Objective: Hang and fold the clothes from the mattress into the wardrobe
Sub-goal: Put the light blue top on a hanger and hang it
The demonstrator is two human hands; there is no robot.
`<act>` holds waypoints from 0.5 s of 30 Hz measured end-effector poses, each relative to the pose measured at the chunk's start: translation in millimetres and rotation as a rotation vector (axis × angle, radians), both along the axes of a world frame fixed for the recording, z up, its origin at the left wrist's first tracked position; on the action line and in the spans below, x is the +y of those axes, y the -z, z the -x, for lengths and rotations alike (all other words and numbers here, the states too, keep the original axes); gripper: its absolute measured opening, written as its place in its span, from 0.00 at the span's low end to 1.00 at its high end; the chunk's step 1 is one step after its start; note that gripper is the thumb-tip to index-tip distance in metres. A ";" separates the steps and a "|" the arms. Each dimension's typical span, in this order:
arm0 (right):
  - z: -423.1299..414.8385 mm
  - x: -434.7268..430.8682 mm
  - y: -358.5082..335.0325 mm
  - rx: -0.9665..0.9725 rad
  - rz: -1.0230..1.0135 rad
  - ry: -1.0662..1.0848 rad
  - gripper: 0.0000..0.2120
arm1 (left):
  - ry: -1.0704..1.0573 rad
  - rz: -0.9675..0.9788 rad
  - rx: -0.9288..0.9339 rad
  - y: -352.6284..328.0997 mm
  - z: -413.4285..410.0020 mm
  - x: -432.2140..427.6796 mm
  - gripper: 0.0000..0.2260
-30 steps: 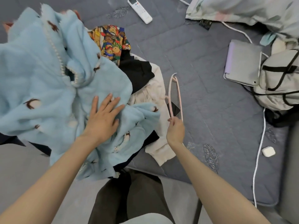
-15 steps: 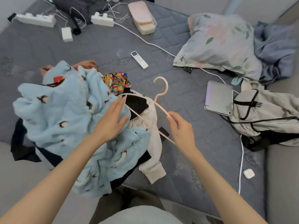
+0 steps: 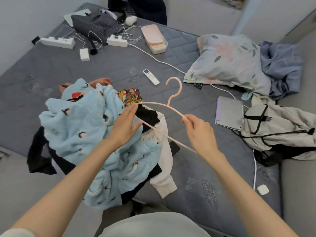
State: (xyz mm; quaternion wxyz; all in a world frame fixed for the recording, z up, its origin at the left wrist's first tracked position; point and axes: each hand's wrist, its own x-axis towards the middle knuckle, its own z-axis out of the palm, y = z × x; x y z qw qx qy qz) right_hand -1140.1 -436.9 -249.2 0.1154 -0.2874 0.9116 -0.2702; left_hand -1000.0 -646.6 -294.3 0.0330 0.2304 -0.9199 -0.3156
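A thin pink hanger (image 3: 173,98) is held above the grey mattress (image 3: 119,65), hook pointing away. My right hand (image 3: 200,134) grips its right end. My left hand (image 3: 124,125) touches its left end with straight fingers, thumb against the lower bar. Under the hands lies a heap of clothes: a fluffy light-blue garment (image 3: 78,130) with small dark bird prints on top, a cream sweatshirt (image 3: 162,156), black fabric (image 3: 147,117) and a colourful printed piece (image 3: 130,96).
On the mattress lie a white remote (image 3: 151,77), a floral pillow (image 3: 227,64), a blue blanket (image 3: 280,65), a closed laptop (image 3: 229,113), a grey backpack (image 3: 277,129), power strips (image 3: 58,42) with cables, a pink-lidded box (image 3: 154,39) and a white earbud case (image 3: 262,189).
My left hand left the blue garment and came up to the hanger's left end. The right hand raised and turned the hanger to lie across. The view tilted up, showing more mattress.
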 end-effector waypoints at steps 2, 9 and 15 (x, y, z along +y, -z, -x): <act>3.8 8.4 -7.3 0.036 -0.076 -0.003 0.13 | 0.008 0.022 -0.035 -3.6 15.0 4.9 0.28; 6.6 20.7 3.6 -0.207 -0.158 -0.058 0.13 | -0.004 0.175 -0.158 -1.0 25.4 3.2 0.17; -18.5 -31.7 16.4 -0.681 -0.028 -0.176 0.15 | 0.168 -0.184 -0.094 -3.9 -18.5 -14.8 0.13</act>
